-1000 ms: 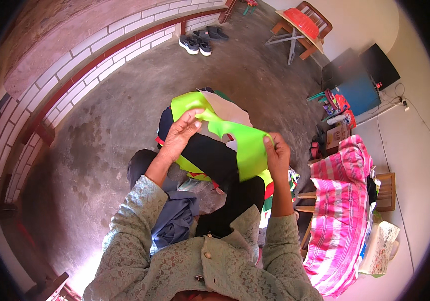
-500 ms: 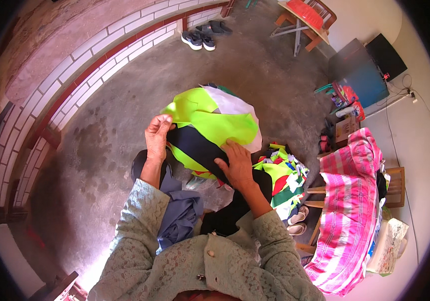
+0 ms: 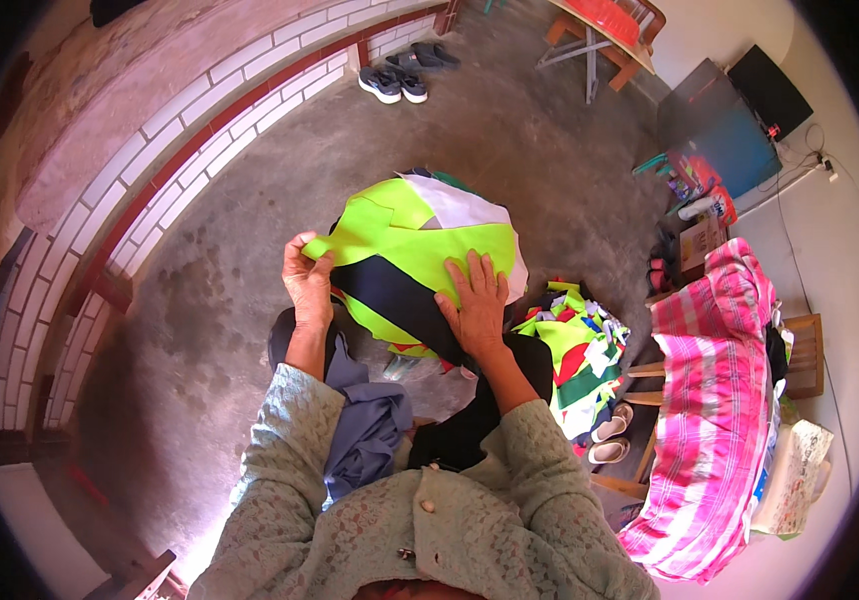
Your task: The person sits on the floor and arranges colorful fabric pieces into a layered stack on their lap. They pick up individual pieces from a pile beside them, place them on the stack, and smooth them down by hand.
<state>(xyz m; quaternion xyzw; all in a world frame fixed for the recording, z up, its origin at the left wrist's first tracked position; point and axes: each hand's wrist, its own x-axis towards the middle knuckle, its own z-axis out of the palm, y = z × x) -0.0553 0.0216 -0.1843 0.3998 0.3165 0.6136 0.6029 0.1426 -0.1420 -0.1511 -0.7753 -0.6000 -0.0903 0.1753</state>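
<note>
A piece of lime-green fabric (image 3: 404, 245) lies across the top of a pile of cloth in front of me. My left hand (image 3: 307, 285) pinches its left corner between thumb and fingers. Flat on the green fabric, with fingers spread, rests my right hand (image 3: 476, 305). A dark navy fabric piece (image 3: 396, 297) runs slantwise below the green one, between my hands. White fabric (image 3: 459, 203) shows at the pile's far right side. What supports the pile underneath is hidden.
Colourful fabric scraps (image 3: 579, 355) are heaped on the floor at right, beside light shoes (image 3: 609, 437). A pink checked cloth (image 3: 704, 420) drapes over wooden furniture. Blue-grey cloth (image 3: 364, 430) lies near my lap. Dark sneakers (image 3: 391, 84) stand by the brick-patterned wall.
My left hand has drawn the green fabric's corner slightly left and down. The right hand has shifted up onto the green fabric, its fingers more spread. The view has tilted slightly.
</note>
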